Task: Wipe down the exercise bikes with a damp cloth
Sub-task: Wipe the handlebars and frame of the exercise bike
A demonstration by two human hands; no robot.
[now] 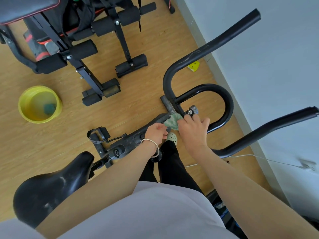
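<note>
A black exercise bike stands below me, with its looped handlebars (203, 59), dusty frame (136, 133) and black saddle (51, 183). A green cloth (172, 120) is pressed against the stem just under the handlebar clamp. My left hand (156, 132), with a silver bangle on the wrist, pinches the cloth's lower left edge. My right hand (193, 128) holds the cloth's right side, its fingers reaching up to the clamp knob (192, 110).
A yellow basin (40, 104) of water with a green sponge in it sits on the wood floor at left. A black sit-up bench (89, 49) stands behind it. The pale wall (269, 49) runs along the right. A white cable (241, 156) lies on the floor.
</note>
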